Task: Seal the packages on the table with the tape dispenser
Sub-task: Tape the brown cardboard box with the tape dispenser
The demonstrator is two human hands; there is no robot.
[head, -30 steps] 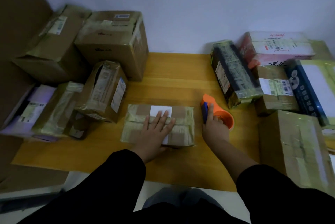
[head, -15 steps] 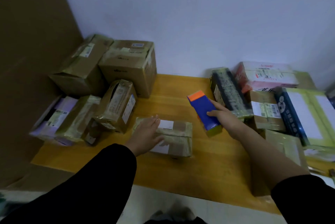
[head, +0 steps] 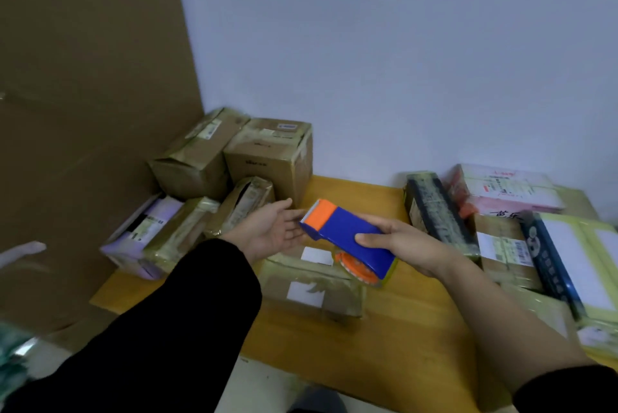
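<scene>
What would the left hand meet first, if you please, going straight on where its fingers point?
The left hand would most likely meet the orange toothed end of the blue plastic tape dispenser that the right hand grips, though depth is unclear.

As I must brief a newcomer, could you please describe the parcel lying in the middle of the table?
On the wooden table against the pale wall, parcels are heaped at both ends. In the gap between the heaps lies one small flat parcel, partly under the blue and orange tape dispenser held by the right hand. Only it shows two plain white patches on brown wrapping.
</scene>
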